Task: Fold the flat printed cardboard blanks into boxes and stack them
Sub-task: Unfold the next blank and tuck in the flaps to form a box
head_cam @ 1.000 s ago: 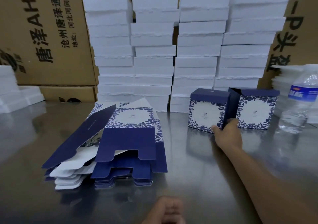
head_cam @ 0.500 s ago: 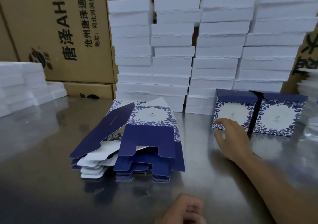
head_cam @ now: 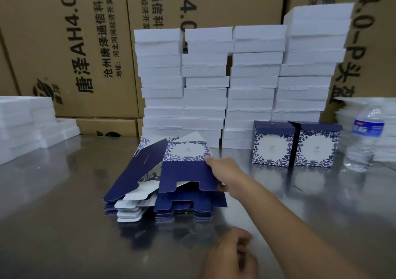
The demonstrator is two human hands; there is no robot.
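A pile of flat navy-and-white printed blanks (head_cam: 171,207) lies in the middle of the steel table (head_cam: 60,214). My right hand (head_cam: 222,169) reaches across and pinches the right edge of the top blank (head_cam: 186,171), which is raised off the pile on that side. Two folded boxes with blue floral fronts (head_cam: 272,148) (head_cam: 315,150) stand side by side at the back right, touching each other. My left hand (head_cam: 229,255) sits near the table's front edge, blurred, fingers curled, holding nothing.
Tall stacks of white boxes (head_cam: 235,81) line the back behind the pile, with brown shipping cartons (head_cam: 75,43) behind them. Lower white stacks (head_cam: 25,124) sit at the far left and far right. A clear water bottle (head_cam: 364,141) stands right of the folded boxes.
My right hand left the folded box at the back right, swung left to the pile and took hold of the top blank's right edge. The view shifted slightly.
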